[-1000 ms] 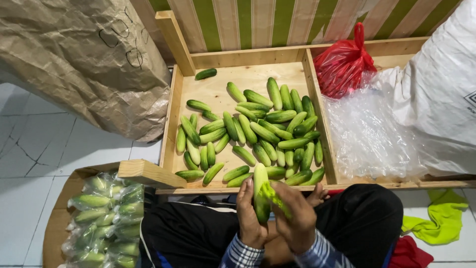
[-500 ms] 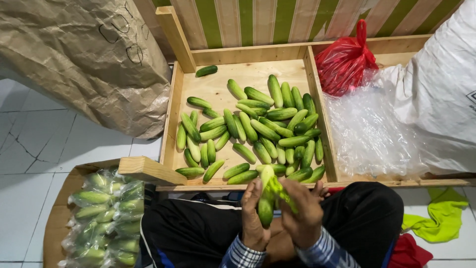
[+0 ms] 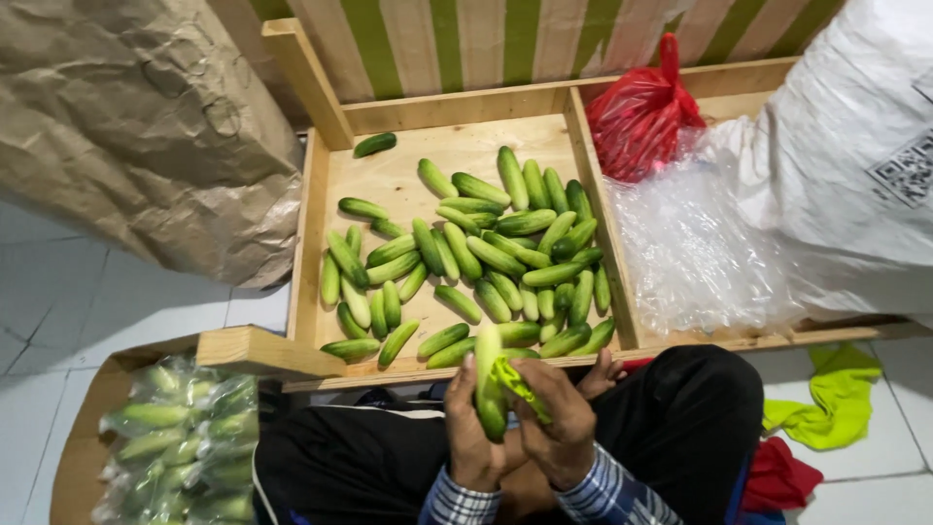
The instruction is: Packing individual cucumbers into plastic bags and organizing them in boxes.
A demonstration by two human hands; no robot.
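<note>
Two bare hands are working close together over the lap of a seated person in dark trousers [image 3: 680, 428], seen from above. Starting at the far left, a large crumpled brown paper sack [image 3: 136, 136] is slumping on the white tiled floor. Below it, a low wooden tray [image 3: 73, 457] is holding clear plastic bags of cucumbers [image 3: 185, 447]. Moving toward the middle, a shallow wooden crate [image 3: 311, 243] is lying in front of the person's knees, with many loose cucumbers [image 3: 486, 253] spread across its floor. Just below the crate's near edge, the left hand [image 3: 471, 433] is wrapping its fingers around a single cucumber [image 3: 488, 384], holding it upright. Beside it, touching, the right hand [image 3: 559, 428] is curling closed on a light green peeler [image 3: 515, 379], pressing it against the cucumber's side. Further right, a knotted red plastic bag [image 3: 641, 112] is sitting in the crate's second compartment beside crumpled clear plastic sheeting [image 3: 690, 253]. At the far right, a big white sack [image 3: 836, 165] is leaning in, and a lime green cloth [image 3: 836, 399] is lying on the floor.
</note>
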